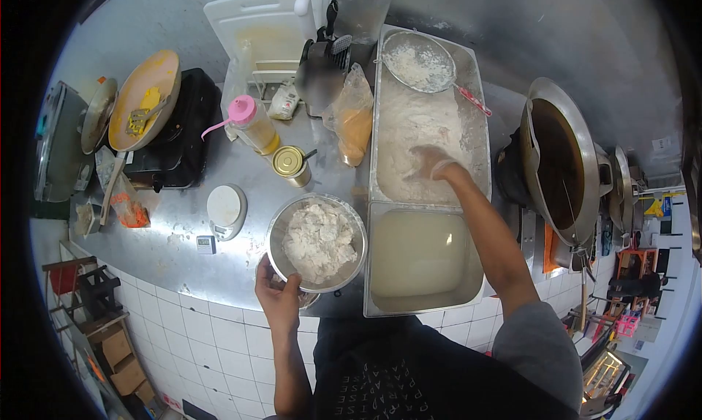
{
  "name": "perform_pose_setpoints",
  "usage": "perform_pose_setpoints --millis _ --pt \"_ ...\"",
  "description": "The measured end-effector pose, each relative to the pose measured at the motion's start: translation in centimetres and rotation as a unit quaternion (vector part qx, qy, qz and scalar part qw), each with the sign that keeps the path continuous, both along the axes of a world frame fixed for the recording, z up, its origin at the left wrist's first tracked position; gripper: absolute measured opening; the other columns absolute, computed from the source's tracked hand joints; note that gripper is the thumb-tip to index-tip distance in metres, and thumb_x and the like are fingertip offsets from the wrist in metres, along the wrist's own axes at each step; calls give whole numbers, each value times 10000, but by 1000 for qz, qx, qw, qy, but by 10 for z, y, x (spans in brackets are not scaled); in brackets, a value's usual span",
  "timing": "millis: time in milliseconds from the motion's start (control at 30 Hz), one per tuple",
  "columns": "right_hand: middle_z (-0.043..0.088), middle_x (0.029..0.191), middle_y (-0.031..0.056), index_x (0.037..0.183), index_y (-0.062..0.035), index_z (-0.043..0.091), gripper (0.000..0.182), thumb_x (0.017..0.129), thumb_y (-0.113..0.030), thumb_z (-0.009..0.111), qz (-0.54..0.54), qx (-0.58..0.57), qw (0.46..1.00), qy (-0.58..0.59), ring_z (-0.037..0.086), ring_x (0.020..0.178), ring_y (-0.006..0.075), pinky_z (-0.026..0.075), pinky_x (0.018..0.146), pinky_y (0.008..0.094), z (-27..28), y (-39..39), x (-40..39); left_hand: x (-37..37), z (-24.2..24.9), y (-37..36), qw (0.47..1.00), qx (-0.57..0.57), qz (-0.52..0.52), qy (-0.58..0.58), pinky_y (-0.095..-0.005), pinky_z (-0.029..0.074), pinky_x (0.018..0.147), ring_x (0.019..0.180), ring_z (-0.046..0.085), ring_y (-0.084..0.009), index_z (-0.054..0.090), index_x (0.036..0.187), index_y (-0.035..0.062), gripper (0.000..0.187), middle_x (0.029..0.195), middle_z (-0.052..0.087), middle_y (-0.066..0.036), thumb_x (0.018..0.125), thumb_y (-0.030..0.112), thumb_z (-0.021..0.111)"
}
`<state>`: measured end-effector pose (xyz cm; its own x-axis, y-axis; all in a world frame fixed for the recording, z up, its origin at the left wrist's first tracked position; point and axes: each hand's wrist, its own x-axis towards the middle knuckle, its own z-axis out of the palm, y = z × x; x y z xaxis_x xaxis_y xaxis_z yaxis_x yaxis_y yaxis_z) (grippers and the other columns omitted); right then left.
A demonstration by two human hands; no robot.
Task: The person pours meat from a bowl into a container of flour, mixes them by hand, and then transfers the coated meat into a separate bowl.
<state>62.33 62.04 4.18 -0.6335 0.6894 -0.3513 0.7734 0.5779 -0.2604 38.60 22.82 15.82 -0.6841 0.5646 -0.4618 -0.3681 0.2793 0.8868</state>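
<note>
My left hand point(280, 292) grips the near-left rim of a round steel bowl point(358, 226), thumb on the upper side and fingers below. Inside the bowl sits a heap of flour-coated pieces point(318, 243); what is under the coating cannot be made out. Over on the right, my right hand point(433, 162) reaches into a deep steel pan point(482, 138) of white flour point(420, 120). Its fingers are dusted white, look spread apart, and partly blend with the flour. A round sieve point(418, 61) with a red handle rests across the pan's far end.
A second pan of cloudy liquid point(417, 255) adjoins the flour pan. Left stand a gold-lidded can point(291, 164), a pink-topped bottle point(252, 124), a bag of orange powder point(354, 131), a scale point(227, 209) and a timer point(206, 244). A wok of dark oil point(563, 164) is right.
</note>
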Motion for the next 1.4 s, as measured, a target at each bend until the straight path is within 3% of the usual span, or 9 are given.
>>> perform_pose_setpoints --millis 233,433,533,633,800,900,1100,1200,1400 --pt "597 1354 232 1328 -86 625 721 700 -348 862 -94 -132 987 19 551 1288 366 437 1101 398 12 9 -28 2 -2 7 1000 1 -17 -2 -304 552 877 1060 655 -234 391 1435 -94 694 1267 583 -185 783 -85 630" --pt "599 1326 242 1206 -100 707 471 759 -228 779 -77 133 988 30 582 1235 380 467 1070 402 -19 -5 -43 1 -14 1 1000 -3 -21 18 -323 521 937 1120 623 -237 394 1424 -116 693 1267 583 -196 774 -89 631" --pt "639 1280 224 1151 -92 728 539 685 -322 870 -72 69 995 24 620 1186 355 492 1035 382 -75 31 -33 2 -12 3 1000 1 -22 13 -329 508 961 1132 616 -240 413 1413 -108 682 1269 583 -185 765 -93 625" --pt "690 1168 221 1122 -93 729 492 688 -284 861 -200 78 970 112 663 1106 352 531 971 402 -34 55 -14 1 -10 3 1000 -9 -21 7 -334 503 982 1147 610 -240 429 1402 -101 672 1268 587 -182 758 -93 619" --pt "715 1093 213 1120 -75 726 447 705 -219 810 -167 130 977 -17 685 1055 361 552 926 403 -9 108 35 2 -4 5 1000 -15 -24 8 -340 497 1006 1171 603 -245 430 1406 -99 668 1274 588 -186 761 -100 607" --pt "712 1101 216 1124 -59 721 430 734 -231 779 -75 133 985 -76 682 1065 368 542 941 412 -44 112 45 5 -6 6 1000 -6 -14 8 -338 494 1009 1171 603 -245 431 1407 -100 668 1272 588 -185 761 -101 601" --pt "695 1171 229 1217 -52 685 524 771 -316 759 -162 42 978 -124 642 1157 369 497 1017 405 -58 121 45 5 -14 7 999 -11 -28 36 -309 549 883 1100 637 -231 439 1412 -84 670 1262 593 -177 765 -94 615" --pt "676 1222 234 1284 -48 649 649 729 -340 817 -122 -5 993 -7 631 1184 369 488 1036 399 -30 110 49 8 -16 6 999 -5 -12 51 -291 567 806 1054 658 -222 450 1396 -88 651 1255 590 -177 768 -97 621" --pt "659 1259 234 1289 -57 649 712 670 -331 870 -68 -8 998 -7 621 1202 361 479 1045 388 -31 90 48 11 3 20 999 -20 -25 17 -267 567 759 996 679 -202 463 1361 -97 604 1264 587 -168 779 -95 624"
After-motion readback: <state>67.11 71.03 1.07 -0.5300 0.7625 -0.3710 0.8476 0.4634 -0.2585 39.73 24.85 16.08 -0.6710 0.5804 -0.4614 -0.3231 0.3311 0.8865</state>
